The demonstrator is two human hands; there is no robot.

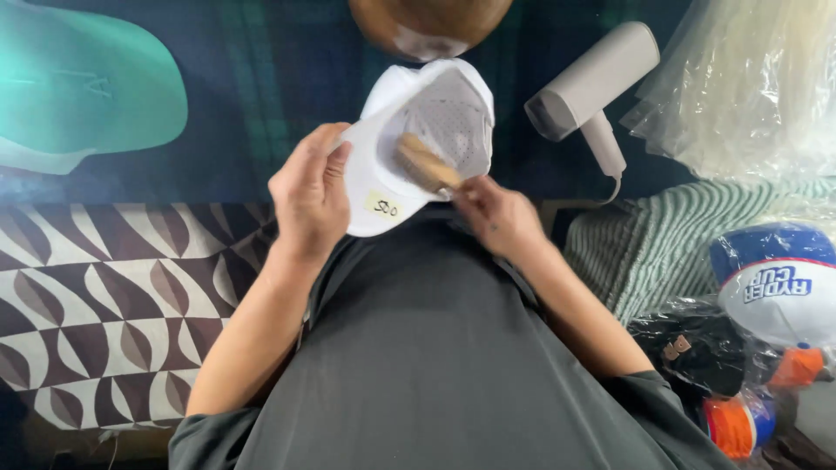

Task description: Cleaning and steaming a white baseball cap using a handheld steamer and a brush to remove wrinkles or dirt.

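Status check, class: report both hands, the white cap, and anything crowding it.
Left hand grips white cap by its brim. Right hand holds wooden brush inside cap. Steamer lies close right, apart.

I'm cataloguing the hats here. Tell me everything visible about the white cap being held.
The white cap is turned upside down, its inside facing the camera. The crown lining looks like perforated mesh; the brim is smooth white with a small yellowish sticker. The left hand grips the brim's edge. The right hand holds a wooden-handled brush inside the crown. It sits above dark plaid cloth.
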